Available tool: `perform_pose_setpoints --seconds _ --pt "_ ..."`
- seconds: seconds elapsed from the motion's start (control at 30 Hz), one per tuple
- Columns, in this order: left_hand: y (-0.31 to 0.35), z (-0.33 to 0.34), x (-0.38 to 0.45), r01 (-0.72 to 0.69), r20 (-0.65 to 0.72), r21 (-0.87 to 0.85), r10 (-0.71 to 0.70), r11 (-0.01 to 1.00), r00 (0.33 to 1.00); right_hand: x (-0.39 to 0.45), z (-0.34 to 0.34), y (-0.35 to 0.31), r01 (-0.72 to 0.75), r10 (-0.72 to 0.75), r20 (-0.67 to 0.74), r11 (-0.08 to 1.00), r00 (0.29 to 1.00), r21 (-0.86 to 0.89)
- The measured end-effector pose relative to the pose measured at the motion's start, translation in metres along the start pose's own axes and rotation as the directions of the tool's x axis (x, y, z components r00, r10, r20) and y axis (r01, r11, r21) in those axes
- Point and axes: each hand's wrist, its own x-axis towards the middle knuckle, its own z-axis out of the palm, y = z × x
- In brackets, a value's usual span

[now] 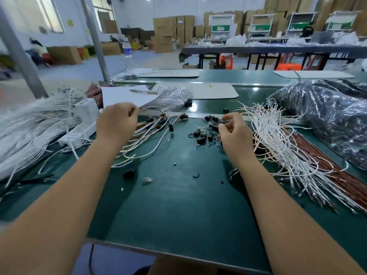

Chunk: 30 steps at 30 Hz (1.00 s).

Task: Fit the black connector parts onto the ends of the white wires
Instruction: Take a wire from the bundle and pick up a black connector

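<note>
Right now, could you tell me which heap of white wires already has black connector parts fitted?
The small heap of white wires beside the left hand; the big right bundle shows bare ends.

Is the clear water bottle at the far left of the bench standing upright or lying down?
Upright. The water bottle stands on its base at the far edge of the green bench, cap at the top and label band level.

1. No words or numbers can be read anywhere here.
2. The water bottle (127, 54) has a blue label, but its print is too blurry to read.
3. The cardboard boxes (163, 34) at the back carry small marks, too far off and fuzzy to make out.
</note>
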Motion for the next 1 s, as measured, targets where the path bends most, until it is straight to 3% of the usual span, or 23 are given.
perform_pose_setpoints --seconds 0.13,0.4,0.53,0.63,0.8,0.9,1.0 --pt "-0.023 0.015 -0.020 0.033 0.271 0.246 -0.102 0.969 0.957 -0.001 -0.001 -0.001 -0.009 0.009 0.019 1.000 1.000 -0.026" --pt "-0.005 0.024 -0.018 -0.006 0.260 0.557 -0.167 0.831 0.951 -0.001 -0.004 -0.003 0.026 -0.025 0.008 0.990 1.000 -0.139" --pt "0.035 0.033 -0.016 -0.070 0.075 0.375 0.045 0.924 0.996 0.000 -0.012 -0.005 0.100 -0.120 -0.035 0.931 0.992 -0.351" --pt "0.082 0.048 -0.017 -0.203 0.017 0.322 0.209 0.925 0.978 0.007 -0.025 -0.001 0.089 -0.177 -0.113 0.835 0.978 -0.543" --pt "0.148 0.087 -0.040 -0.349 0.222 0.142 0.314 0.926 0.923 0.014 -0.050 0.012 -0.143 -0.044 -0.234 0.676 0.971 -0.722" --pt "0.161 0.100 -0.049 -0.310 0.346 0.019 0.284 0.951 0.894 0.013 -0.056 0.016 -0.269 0.069 -0.284 0.586 0.956 -0.764" --pt "0.158 0.099 -0.043 -0.217 0.341 -0.084 0.232 0.973 0.911 0.015 -0.061 0.017 -0.377 0.134 -0.366 0.538 0.921 -0.754"
